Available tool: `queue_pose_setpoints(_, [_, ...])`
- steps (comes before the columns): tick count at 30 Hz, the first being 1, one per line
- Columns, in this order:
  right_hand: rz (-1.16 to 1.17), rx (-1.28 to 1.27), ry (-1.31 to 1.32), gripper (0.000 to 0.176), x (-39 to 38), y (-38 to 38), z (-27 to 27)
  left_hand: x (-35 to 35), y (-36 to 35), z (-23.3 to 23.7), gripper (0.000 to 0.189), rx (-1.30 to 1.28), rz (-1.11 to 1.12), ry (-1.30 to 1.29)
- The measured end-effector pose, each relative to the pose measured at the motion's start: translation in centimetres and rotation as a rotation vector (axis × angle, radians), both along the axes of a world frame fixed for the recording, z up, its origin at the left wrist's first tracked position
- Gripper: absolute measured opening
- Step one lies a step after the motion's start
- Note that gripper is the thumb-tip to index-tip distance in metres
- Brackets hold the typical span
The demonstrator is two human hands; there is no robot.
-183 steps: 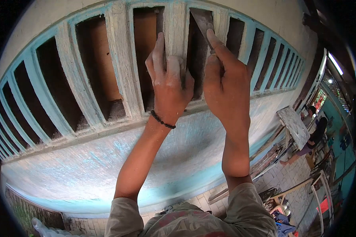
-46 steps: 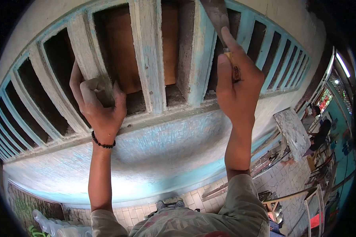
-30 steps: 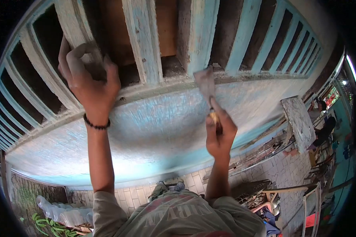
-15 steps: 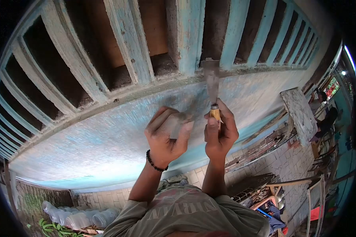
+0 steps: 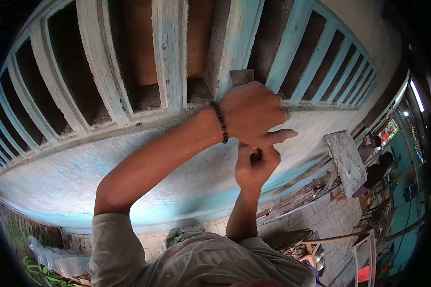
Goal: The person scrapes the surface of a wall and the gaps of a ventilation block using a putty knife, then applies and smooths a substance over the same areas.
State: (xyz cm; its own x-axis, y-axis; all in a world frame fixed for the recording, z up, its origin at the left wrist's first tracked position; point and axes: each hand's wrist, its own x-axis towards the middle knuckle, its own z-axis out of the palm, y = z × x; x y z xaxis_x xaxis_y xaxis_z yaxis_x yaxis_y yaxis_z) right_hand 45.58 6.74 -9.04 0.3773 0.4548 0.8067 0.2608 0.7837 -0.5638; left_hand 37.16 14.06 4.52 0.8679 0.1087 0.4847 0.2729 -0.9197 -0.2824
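Observation:
A scraper's flat metal blade (image 5: pixel 242 77) shows against the blue-painted wooden bars, just above my left hand. My left hand (image 5: pixel 251 112), with a black bead bracelet (image 5: pixel 220 122) at the wrist, crosses in front of the tool and covers most of it. Its fingers are curled under and its thumb sticks out to the right; I cannot tell what they hold, if anything. Just below, my right hand (image 5: pixel 255 170) is closed around the scraper's handle, which is largely hidden. Worn bars (image 5: pixel 170 57) with peeling paint stand above a ledge (image 5: pixel 151 117) and a patchy blue-white wall (image 5: pixel 129 162).
A pale slab (image 5: pixel 345 162) leans at the right, with a person (image 5: pixel 379 167) beyond it. Clear plastic containers (image 5: pixel 57 256) lie at lower left near green leaves (image 5: pixel 38 272). Wooden pieces and frames (image 5: pixel 364 248) stand on the tiled floor at lower right.
My left hand has swung up and to the right, across the scraper, hiding the handle and most of the blade. My right hand has shifted slightly down; the view has turned a little.

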Motion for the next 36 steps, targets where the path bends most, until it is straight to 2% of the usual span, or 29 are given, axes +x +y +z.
queue_pose_setpoints(1, [0.006,0.005,0.019,0.005,0.2,0.4,0.5,0.3,0.7,-0.2,0.074,0.034,-0.116,-0.154])
queue_pose_setpoints(4, [-0.058,0.05,0.045,0.005,-0.4,0.8,3.5,0.5,1.3,1.9,0.065,0.18,-0.141,-0.216])
queue_pose_setpoints(7, [-0.059,0.07,0.019,0.009,-0.4,1.6,5.1,0.3,1.2,3.8,0.06,0.177,-0.098,-0.259])
queue_pose_setpoints(10, [-0.054,0.066,0.012,0.009,-0.2,1.2,5.1,0.5,1.0,3.3,0.054,0.146,-0.118,-0.336])
queue_pose_setpoints(14, [-0.05,0.057,0.024,0.007,-0.2,0.9,3.8,0.4,0.8,2.1,0.049,0.167,-0.13,-0.338])
queue_pose_setpoints(17, [-0.057,0.128,0.032,0.007,-0.2,2.2,5.2,0.4,1.3,3.8,0.047,0.22,-0.12,-0.357])
queue_pose_setpoints(21, [0.01,0.059,0.017,0.007,0.3,1.6,7.8,0.8,1.3,5.4,0.047,0.182,-0.097,-0.4])
queue_pose_setpoints(28, [-0.001,0.089,0.023,0.012,-0.1,1.3,4.6,0.4,0.7,3.2,0.046,0.125,-0.072,-0.3])
queue_pose_setpoints(31, [0.024,0.097,0.068,0.008,-0.1,1.6,6.5,0.7,0.9,5.0,0.047,0.184,-0.105,-0.37])
queue_pose_setpoints(33, [0.069,0.084,0.086,0.007,-0.1,1.3,8.2,0.8,0.8,6.5,0.048,0.129,-0.071,-0.353])
queue_pose_setpoints(36, [0.054,0.056,0.003,0.012,0.6,1.0,7.7,0.7,0.9,6.1,0.049,0.144,-0.099,-0.38])
